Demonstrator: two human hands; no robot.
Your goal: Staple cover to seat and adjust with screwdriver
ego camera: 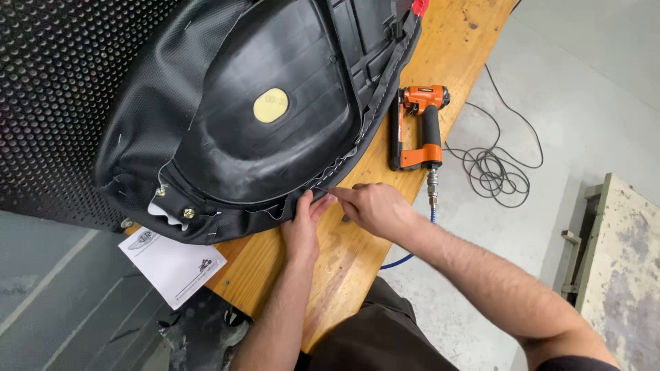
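A large black seat (275, 103) lies upside down on a wooden workbench (357, 254), its black plastic base up, with a yellow oval patch (271, 105) in the middle. Black vinyl cover (158, 89) wraps over the rim, stapled along the edge. My left hand (304, 223) presses flat on the cover's near edge. My right hand (371, 206) is beside it, fingertips pinching at the cover's edge where a small thin metal piece shows; what it grips is too small to tell.
An orange and black pneumatic stapler (416, 127) lies on the bench right of the seat, on a blue air hose (405, 257). A black cable (491, 165) coils on the grey floor. A white printed sheet (175, 264) hangs below the bench's left edge. A worn green table (622, 254) stands at right.
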